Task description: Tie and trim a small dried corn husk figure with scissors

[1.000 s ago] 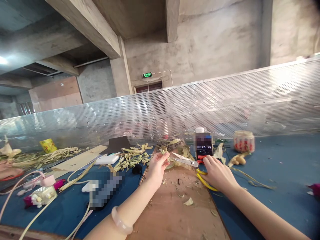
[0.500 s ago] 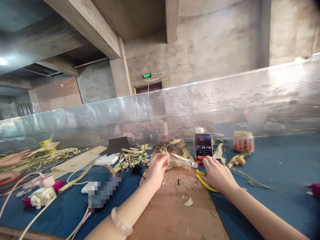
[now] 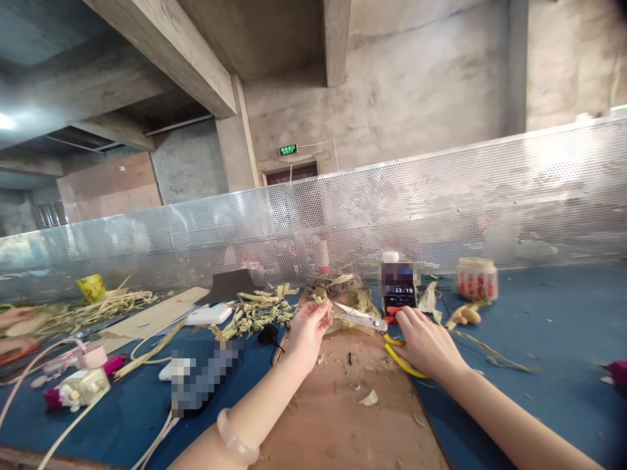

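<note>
My left hand (image 3: 308, 329) pinches a small piece of dried leaf (image 3: 321, 303) between thumb and fingertips, above the far part of a brown board (image 3: 337, 405). In my right hand (image 3: 428, 343) is a pair of scissors (image 3: 365, 320) with red and yellow handles. Their blades are parted and point left, with the tips close to my left fingertips. Dried leaves and coiled stems (image 3: 343, 284) lie just behind the blades. Leaf scraps (image 3: 369, 397) are scattered over the board. My right fingers partly hide the handles.
A phone (image 3: 399, 290) stands behind the scissors, with a jar (image 3: 476, 277) to its right. Left of the board lie bundled dried pieces (image 3: 264, 313), a white box (image 3: 209, 314) and cables. A perforated metal screen (image 3: 196, 235) runs behind the table. Another person's hands (image 3: 19, 336) are at far left.
My hands and the scissors have barely moved. At far left, the other person's hand has drawn back leftward with a leaf, leaving the yellow container in fuller view.
</note>
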The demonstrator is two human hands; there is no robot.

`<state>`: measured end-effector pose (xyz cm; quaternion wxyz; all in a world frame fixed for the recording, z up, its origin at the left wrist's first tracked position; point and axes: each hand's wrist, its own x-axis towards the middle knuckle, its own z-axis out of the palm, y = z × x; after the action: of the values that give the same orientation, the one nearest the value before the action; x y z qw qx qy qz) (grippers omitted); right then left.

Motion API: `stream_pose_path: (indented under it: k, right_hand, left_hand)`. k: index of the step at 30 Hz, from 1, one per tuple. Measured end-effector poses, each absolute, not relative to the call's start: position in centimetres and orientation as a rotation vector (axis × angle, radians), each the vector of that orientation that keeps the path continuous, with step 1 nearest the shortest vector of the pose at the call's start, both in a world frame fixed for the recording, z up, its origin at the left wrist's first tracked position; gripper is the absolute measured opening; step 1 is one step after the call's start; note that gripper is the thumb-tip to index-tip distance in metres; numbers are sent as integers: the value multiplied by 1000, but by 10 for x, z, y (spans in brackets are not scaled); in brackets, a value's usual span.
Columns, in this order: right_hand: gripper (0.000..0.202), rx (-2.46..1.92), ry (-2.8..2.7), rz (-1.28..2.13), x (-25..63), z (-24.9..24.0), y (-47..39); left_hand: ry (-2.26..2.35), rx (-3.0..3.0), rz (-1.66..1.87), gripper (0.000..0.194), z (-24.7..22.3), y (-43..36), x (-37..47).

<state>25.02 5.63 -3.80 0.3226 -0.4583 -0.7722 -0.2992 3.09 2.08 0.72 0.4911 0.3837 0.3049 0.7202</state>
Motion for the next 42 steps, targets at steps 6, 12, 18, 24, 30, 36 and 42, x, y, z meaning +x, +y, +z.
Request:
stream_pose_path:
  k: [6, 12, 18, 24, 30, 36, 42]
  right_hand:
    - [21, -1127, -2016, -793, 249, -37, 53]
    - [19, -1146, -2025, -774, 247, -36, 51]
    - [20, -1136, -2032, -705, 246, -36, 51]
    - [21, -1096, -2054, -677, 247, -37, 50]
    - [19, -1124, -2055, -668, 247, -35, 50]
    - [21, -1143, -2068, -659, 247, -36, 50]
    - [15, -1120, -2043, -688, 247, -36, 50]
  left_hand:
    - [727, 951, 1708, 22, 4, 21, 33]
    - [684, 1007, 1674, 22, 1, 20, 35]
    - [679, 1000, 1648, 24, -2, 18, 38]
    - [678, 988, 1632, 23, -2, 18, 38]
    - [652, 977, 1624, 24, -1, 19, 38]
    - [683, 951, 1619, 21, 0, 17, 40]
    - [688, 949, 1609, 18, 1, 16, 41]
